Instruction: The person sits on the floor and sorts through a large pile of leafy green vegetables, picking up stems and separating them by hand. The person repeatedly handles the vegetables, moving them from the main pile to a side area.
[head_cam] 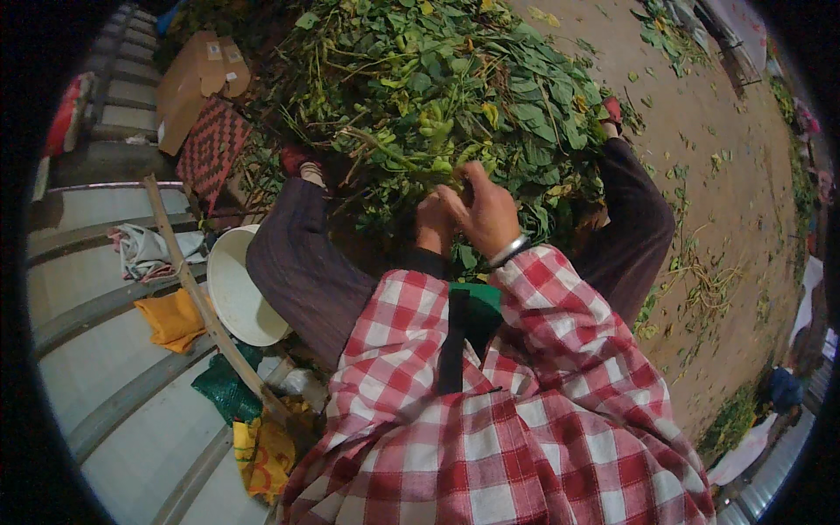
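My left hand (436, 222) is closed around a green bean stem, its fingers partly hidden behind my other hand. Plump green pods (436, 125) and leaves cluster on the branch just beyond. Curled and slightly blurred, my right hand (491, 209) overlaps it, thumb and fingertips drawn together near the pods. Whether anything lies between those fingertips is too small to tell. Both hands are at the near edge of a large heap of pulled bean plants (525, 111), which spreads between my feet with green and yellowing leaves.
By my left leg stands a white plastic bucket (236, 289). Near it lie a wooden pole (197, 295), an orange cloth (172, 319), a green mesh bag (228, 387) and a yellow sack (262, 456). Cardboard (184, 92) leans farther off. Fallen leaves litter the concrete floor (715, 197) at right.
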